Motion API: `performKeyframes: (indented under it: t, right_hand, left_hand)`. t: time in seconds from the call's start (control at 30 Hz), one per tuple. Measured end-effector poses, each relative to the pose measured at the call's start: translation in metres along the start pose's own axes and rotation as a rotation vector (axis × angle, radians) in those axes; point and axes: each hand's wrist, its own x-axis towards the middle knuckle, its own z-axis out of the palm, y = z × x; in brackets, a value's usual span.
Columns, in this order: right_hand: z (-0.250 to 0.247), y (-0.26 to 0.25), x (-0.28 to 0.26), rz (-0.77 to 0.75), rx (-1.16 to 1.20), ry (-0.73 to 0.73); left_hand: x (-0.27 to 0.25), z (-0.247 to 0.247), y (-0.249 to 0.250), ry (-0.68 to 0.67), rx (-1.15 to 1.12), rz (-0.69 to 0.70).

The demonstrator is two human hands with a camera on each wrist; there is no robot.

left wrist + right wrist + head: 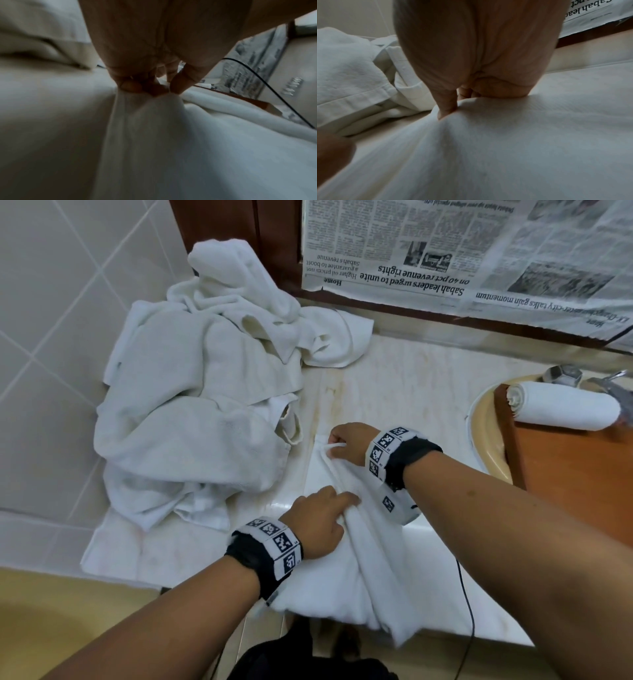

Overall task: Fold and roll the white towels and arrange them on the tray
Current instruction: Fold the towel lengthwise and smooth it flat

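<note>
Towel point(346, 573) of white cloth lies across the pale marble desk point(394, 378), with its near end hanging over the front edge, and both hands grasp it. The left hand point(320, 520) pinches a gathered fold of this towel between thumb and fingertips point(178, 83) — the left wrist view shows the cloth drawn up into a bunch just under them. The right hand point(346, 441) is farther from the person, at the far end of the same towel, with its fingers curled round the edge; in the right wrist view the thumb point(447, 105) presses down into the cloth, which rises in a ridge below it. Between the two hands the towel makes a long raised fold. To the left on the desk there is a loose pile of towels point(205, 392), crumpled and not folded, reaching up to the tiled wall point(51, 302). At the right, well apart from the hands, one rolled towel point(561, 405) lies on the brown wooden tray point(565, 474) — the tray rests over a cream basin point(486, 419), near a metal tap point(603, 385). Sheets of newspaper point(462, 244) cover the surface behind the desk.
</note>
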Motion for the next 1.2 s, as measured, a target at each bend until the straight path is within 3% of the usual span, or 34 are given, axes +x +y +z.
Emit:
performKeyframes:
  t: [0.23, 0.4, 0.5, 0.67, 0.8, 0.87, 1.03, 1.07, 1.2]
  right_hand:
    - [0.008, 0.007, -0.011, -0.063, 0.007, -0.012]
    - [0.015, 0.000, -0.017, -0.044, -0.023, 0.033]
    - [0.019, 0.000, -0.019, -0.033, -0.038, 0.052]
    - [0.026, 0.001, -0.020, -0.079, -0.094, 0.069]
    - [0.026, 0.004, -0.020, -0.112, -0.130, 0.079]
    - [0.027, 0.004, -0.019, -0.112, -0.132, 0.087]
    - [0.029, 0.009, -0.020, -0.068, -0.058, 0.152]
    - [0.029, 0.009, -0.020, -0.054, -0.041, 0.166]
    - [0.029, 0.007, -0.022, -0.021, -0.003, 0.195]
  left_hand:
    - [-0.002, -0.014, 0.029, -0.195, 0.179, -0.129]
    - [-0.031, 0.012, 0.046, -0.188, 0.135, -0.139]
    - [-0.048, 0.036, 0.059, -0.095, 0.067, -0.134]
    - [-0.076, 0.084, 0.089, -0.008, -0.003, -0.242]
    - [-0.101, 0.101, 0.086, 0.105, -0.117, -0.281]
    - [-0.120, 0.108, 0.078, 0.247, -0.201, -0.314]
    - [-0.157, 0.096, 0.041, 0.808, -0.329, -0.547]
    - [-0.159, 0.094, 0.032, 0.834, -0.364, -0.605]
    - [-0.162, 0.104, 0.015, 0.685, -0.458, -0.682]
